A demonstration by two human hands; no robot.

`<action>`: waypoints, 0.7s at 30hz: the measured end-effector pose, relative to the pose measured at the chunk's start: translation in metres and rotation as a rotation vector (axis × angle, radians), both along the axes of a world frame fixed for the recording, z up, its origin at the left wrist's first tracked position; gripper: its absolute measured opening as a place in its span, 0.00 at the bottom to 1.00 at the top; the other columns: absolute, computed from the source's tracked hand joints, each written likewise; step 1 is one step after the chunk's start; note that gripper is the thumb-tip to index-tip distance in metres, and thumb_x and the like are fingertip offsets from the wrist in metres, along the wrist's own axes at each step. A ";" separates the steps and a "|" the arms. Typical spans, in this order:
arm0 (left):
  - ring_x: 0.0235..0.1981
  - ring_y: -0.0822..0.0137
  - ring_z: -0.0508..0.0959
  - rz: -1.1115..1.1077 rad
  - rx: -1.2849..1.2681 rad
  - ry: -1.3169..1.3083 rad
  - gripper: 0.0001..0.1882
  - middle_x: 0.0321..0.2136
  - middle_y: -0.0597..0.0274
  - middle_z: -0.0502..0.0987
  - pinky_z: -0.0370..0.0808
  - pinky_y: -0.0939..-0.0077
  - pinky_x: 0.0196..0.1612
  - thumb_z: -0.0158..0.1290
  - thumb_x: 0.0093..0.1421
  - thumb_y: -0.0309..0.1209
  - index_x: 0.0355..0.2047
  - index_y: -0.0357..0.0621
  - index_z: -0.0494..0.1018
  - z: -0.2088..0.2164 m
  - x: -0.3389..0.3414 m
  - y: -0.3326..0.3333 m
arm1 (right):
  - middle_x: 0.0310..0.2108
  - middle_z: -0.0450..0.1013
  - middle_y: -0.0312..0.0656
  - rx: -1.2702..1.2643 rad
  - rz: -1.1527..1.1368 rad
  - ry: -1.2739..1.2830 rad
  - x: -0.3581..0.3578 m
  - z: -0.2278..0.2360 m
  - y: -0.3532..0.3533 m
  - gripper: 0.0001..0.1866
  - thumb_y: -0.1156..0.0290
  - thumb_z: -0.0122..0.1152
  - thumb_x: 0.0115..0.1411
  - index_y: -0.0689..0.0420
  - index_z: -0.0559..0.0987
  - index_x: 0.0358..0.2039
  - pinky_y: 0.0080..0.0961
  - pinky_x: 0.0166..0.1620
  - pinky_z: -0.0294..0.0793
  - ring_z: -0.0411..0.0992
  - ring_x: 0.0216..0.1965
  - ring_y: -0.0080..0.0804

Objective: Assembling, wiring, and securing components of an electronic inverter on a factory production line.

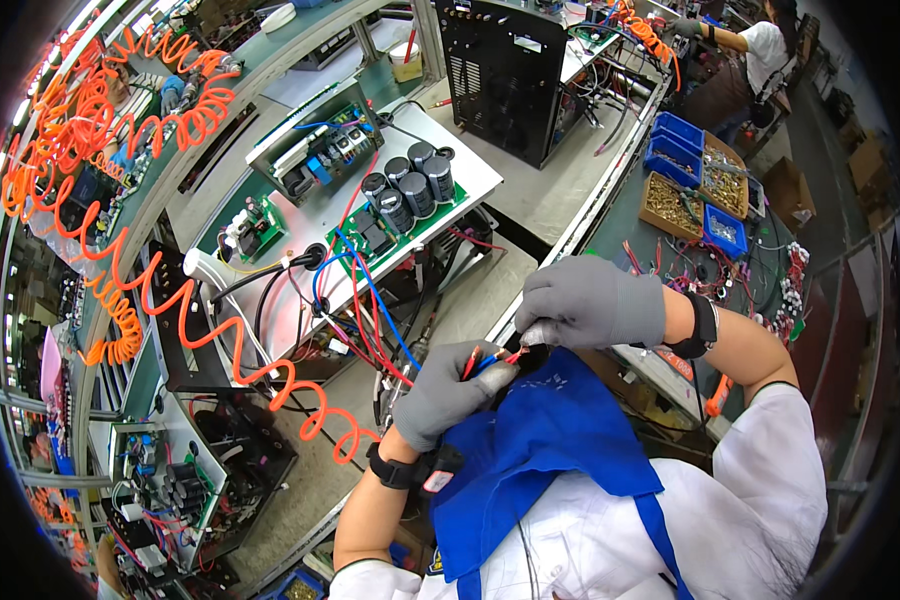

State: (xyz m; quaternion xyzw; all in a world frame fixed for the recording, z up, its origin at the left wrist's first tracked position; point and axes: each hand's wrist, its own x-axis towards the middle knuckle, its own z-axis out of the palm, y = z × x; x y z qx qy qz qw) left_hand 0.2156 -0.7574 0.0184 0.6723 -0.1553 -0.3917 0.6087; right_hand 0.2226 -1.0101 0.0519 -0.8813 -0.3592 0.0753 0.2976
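Observation:
In front of the blue apron, my left hand [448,395] in a grey glove is closed round a bunch of red and blue wires [395,330]. Their tips poke out past the thumb. The other ends run back to a white metal chassis [430,130] with a green circuit board [450,207] and several black capacitors [418,187]. My right hand [595,303], gloved too, pinches at a red wire end [515,356] right beside the left fingertips. Its fingers partly hide the grip.
Coiled orange air hoses [205,318] hang at the left. A tall black cabinet [500,75] stands beyond the chassis. On the right bench, blue bins [675,150] and a cardboard box [673,207] hold small metal parts; loose wires [715,275] lie nearby. A co-worker [765,55] stands far right.

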 end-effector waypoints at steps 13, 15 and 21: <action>0.26 0.78 0.75 0.330 0.007 -0.275 0.09 0.24 0.66 0.80 0.73 0.79 0.31 0.60 0.59 0.29 0.37 0.38 0.82 0.002 -0.010 0.003 | 0.29 0.72 0.37 0.494 -0.134 0.399 -0.016 -0.035 0.026 0.13 0.63 0.58 0.66 0.59 0.79 0.44 0.24 0.33 0.71 0.70 0.29 0.23; 0.23 0.78 0.76 0.394 0.152 -0.621 0.07 0.21 0.63 0.79 0.71 0.76 0.26 0.60 0.58 0.29 0.36 0.40 0.82 -0.001 -0.017 -0.005 | 0.28 0.72 0.33 0.617 -0.317 0.860 -0.023 -0.036 0.026 0.13 0.63 0.59 0.66 0.58 0.79 0.45 0.18 0.29 0.68 0.68 0.26 0.17; 0.24 0.81 0.72 0.392 0.132 -0.591 0.08 0.21 0.68 0.78 0.70 0.80 0.27 0.61 0.57 0.26 0.37 0.38 0.82 0.001 -0.021 -0.004 | 0.29 0.74 0.33 0.701 -0.383 0.888 -0.028 -0.033 0.029 0.16 0.62 0.62 0.64 0.57 0.79 0.47 0.18 0.27 0.69 0.69 0.26 0.17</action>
